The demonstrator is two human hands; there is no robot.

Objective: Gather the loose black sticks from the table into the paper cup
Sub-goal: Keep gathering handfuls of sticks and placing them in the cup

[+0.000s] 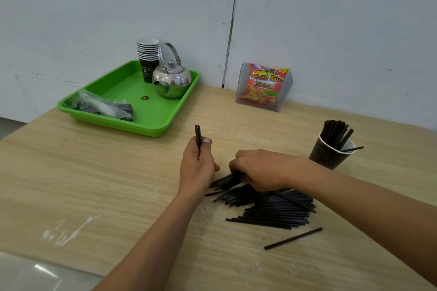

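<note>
gripping far-left end of stick pile: right hand, fingers curled; sticks run left-right; left hand clutches upright bundle; cup right.

- My only camera rides on my head and faces forward and down across the wooden table.
- It sits close: my forearms come in from the bottom edge, with my left hand and right hand mid-frame.
- The wide lens takes in the white wall across the upper half.
</note>
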